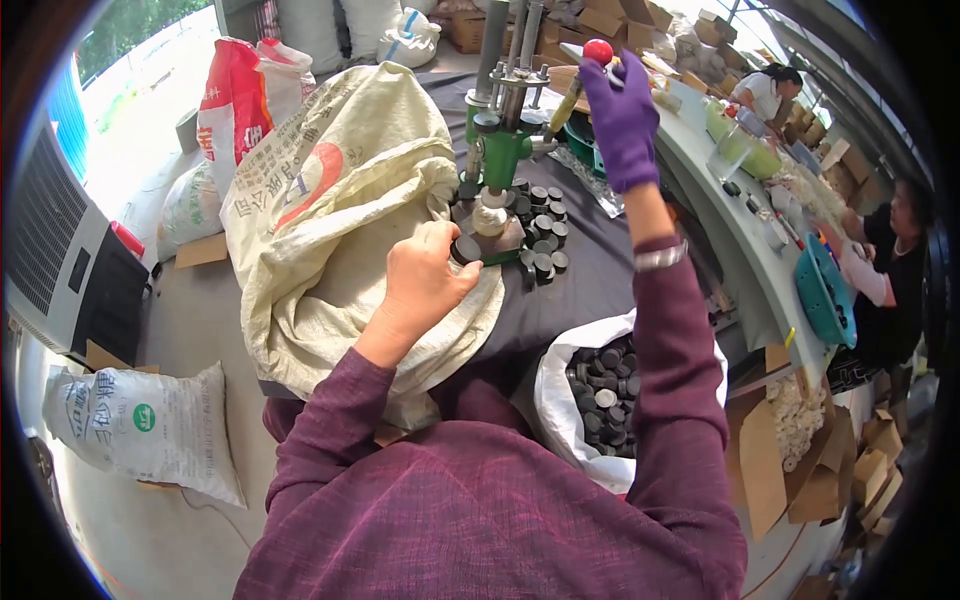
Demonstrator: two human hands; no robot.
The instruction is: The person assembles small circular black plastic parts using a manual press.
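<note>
A green hand press (505, 152) with upright metal rods stands on the dark-covered table in front of me. Under its ram sits a round whitish piece (490, 214) on the base. My bare left hand (428, 278) pinches a black round cap (466, 248) at the left front of the base. In a purple glove, my right hand (622, 118) is raised at the press's right, closed around its lever below a red ball knob (598, 52). Loose black caps (542, 232) are heaped right of the base.
A cream woven sack (340, 170) covers the table's left side. By my lap, a white sack (548, 400) holds many black caps. A long table (735, 215) runs along the right, with two people beside it and a teal basket (822, 290). A filled sack (140, 425) lies on the left floor.
</note>
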